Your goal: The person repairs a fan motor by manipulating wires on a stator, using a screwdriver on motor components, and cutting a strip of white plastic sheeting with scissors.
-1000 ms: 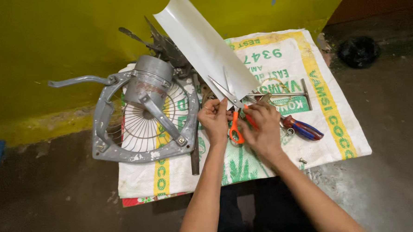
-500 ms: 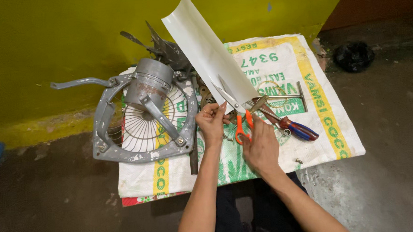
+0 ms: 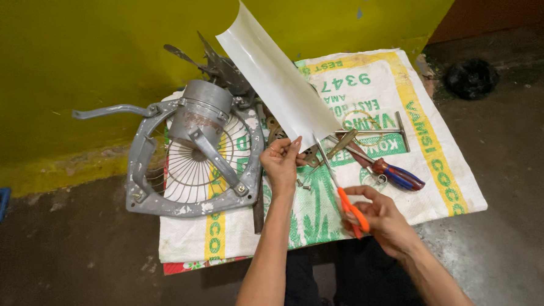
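My left hand (image 3: 283, 163) pinches the near corner of a long glossy white sheet (image 3: 275, 79), which rises curled toward the yellow wall. My right hand (image 3: 382, 218) grips orange-handled scissors (image 3: 342, 196); their blades point up toward the sheet's lower edge, close to my left fingers. Both hands hover over a printed white woven sack (image 3: 404, 104) spread on the floor.
A grey metal exhaust-fan frame with motor and wire guard (image 3: 192, 156) lies at left on the sack, dark fan blades (image 3: 219, 66) behind it. A screwdriver with a red and blue handle (image 3: 395, 173), a T-handled tool (image 3: 375, 131) and small screws lie near the hands. A dark object (image 3: 472, 77) sits at right.
My right hand has pulled back toward me with the scissors, away from my left hand. The sheet now stands higher and its lower end is held only by my left hand.
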